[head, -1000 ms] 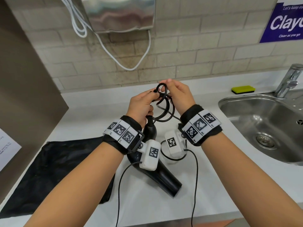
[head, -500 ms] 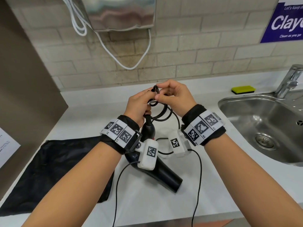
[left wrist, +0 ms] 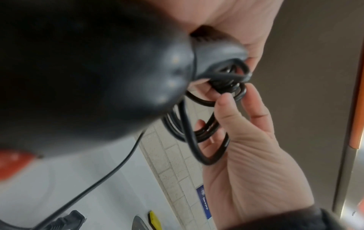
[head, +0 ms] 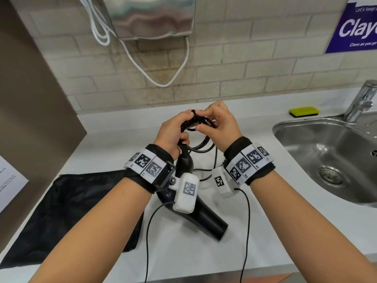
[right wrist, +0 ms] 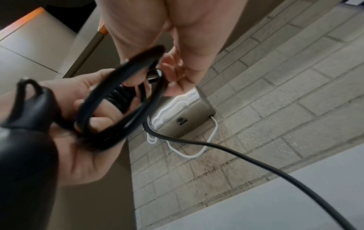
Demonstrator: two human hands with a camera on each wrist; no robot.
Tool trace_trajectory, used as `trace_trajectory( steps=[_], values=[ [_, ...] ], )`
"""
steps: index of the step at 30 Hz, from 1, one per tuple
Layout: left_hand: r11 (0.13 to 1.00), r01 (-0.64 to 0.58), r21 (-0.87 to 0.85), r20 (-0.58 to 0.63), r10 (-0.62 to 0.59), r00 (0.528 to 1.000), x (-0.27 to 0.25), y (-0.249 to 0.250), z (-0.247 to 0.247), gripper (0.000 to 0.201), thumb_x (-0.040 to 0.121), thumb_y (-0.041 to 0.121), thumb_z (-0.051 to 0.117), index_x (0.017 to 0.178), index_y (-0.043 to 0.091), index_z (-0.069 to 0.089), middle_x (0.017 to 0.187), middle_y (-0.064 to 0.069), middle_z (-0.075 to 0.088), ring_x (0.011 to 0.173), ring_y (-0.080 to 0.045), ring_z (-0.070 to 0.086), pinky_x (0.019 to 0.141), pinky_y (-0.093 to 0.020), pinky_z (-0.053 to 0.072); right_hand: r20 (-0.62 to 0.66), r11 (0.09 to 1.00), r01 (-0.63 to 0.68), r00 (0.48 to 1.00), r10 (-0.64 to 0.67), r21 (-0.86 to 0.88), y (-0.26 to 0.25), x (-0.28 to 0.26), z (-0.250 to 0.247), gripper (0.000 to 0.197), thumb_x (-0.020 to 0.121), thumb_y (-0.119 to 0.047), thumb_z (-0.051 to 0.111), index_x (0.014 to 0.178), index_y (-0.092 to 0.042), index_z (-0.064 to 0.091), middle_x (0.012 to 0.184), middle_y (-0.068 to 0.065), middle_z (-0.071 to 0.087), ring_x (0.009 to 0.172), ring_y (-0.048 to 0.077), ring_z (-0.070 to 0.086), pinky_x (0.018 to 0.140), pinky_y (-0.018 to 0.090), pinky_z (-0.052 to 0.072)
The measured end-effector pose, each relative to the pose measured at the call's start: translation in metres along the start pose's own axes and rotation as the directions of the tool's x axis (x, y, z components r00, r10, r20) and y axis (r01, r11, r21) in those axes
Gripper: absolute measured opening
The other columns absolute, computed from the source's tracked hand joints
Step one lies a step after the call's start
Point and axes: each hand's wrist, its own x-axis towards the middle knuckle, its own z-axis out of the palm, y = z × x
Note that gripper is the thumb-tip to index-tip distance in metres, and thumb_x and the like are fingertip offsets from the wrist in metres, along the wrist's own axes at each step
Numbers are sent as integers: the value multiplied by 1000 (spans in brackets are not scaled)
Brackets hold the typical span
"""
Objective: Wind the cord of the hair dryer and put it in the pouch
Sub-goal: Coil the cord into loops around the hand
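The black hair dryer [head: 206, 218] lies on the white counter [head: 114, 139], its handle pointing up toward my hands. My left hand [head: 183, 127] grips the ribbed cord end at the handle and several wound loops of the black cord [head: 201, 139]. My right hand [head: 202, 121] pinches the top of the same coil against the left fingers. In the right wrist view the coil [right wrist: 122, 101] hangs over my left fingers [right wrist: 98, 123], and a loose cord length [right wrist: 256, 163] trails away. The black pouch [head: 71, 211] lies flat at the left, partly under my left forearm.
A steel sink [head: 285, 127] with a tap [head: 363, 101] fills the right side. A yellow-green sponge [head: 304, 111] sits behind it. A metal wall dryer [head: 151, 17] with a white cable [head: 163, 84] hangs above. A brown panel [head: 30, 99] stands at the left.
The raised loop in my right hand has come down onto the coil in my left hand. Both hands now sit closer together, and less loose cord lies on the counter.
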Motion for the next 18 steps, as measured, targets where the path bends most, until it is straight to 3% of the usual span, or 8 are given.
trace_trajectory(
  steps=[3,6,8,11,13,15,16,18],
  values=[
    [998,-3,57,8,2,1000,-1,2,0,17,88,34,61,78,21,65,66,6,60,39,-5,25,40,-17,23,5,1000,14,1000,-14,18,1,1,-1,45,66,11,72,76,-30,55,81,-7,41,69,-4,46,69,9,42],
    [995,-9,103,41,5,999,-3,4,0,11,88,28,62,83,19,66,70,5,61,38,-4,25,41,-17,23,25,999,-6,1000,5,35,5,4,-2,50,62,8,75,80,-31,49,81,-6,43,72,-6,48,65,9,42],
    [990,-11,139,64,2,998,-4,5,-1,7,88,24,61,86,19,67,71,5,62,38,-4,26,42,-18,24,146,987,-78,988,58,142,9,4,-3,51,62,2,73,95,-27,45,90,-4,50,82,-5,54,71,13,46],
    [986,-13,165,93,-3,996,-5,5,-1,5,88,17,61,87,17,66,67,5,63,35,-3,28,41,-18,24,390,968,-201,912,129,151,14,3,-4,46,72,-8,59,116,-14,45,103,-5,58,92,-7,59,88,14,45],
    [988,-1,153,96,-14,995,-4,6,-3,5,88,15,60,86,17,64,64,4,62,33,-2,30,41,-18,22,469,961,-262,862,193,87,17,4,-4,31,77,-16,53,107,-13,54,94,-10,64,89,-5,60,88,13,44],
    [990,16,138,73,-26,997,-2,7,-6,5,88,16,60,85,18,64,74,3,63,34,-3,28,43,-19,22,476,960,-280,845,244,5,17,3,-5,14,79,-23,50,83,-15,61,76,-10,65,82,3,61,82,11,44],
    [991,23,135,65,-32,997,-1,8,-7,5,88,16,60,85,19,64,78,3,63,34,-3,26,45,-19,22,459,961,-276,850,258,-29,18,2,-7,20,82,-25,50,75,-10,62,71,-8,63,77,2,60,79,9,44],
    [992,36,122,70,-45,997,0,8,-9,6,88,16,59,85,18,64,82,3,64,35,-3,25,45,-19,23,421,956,-284,860,288,-75,20,1,-7,33,92,-20,50,80,7,64,66,-5,59,62,-7,58,71,6,43]
  ],
)
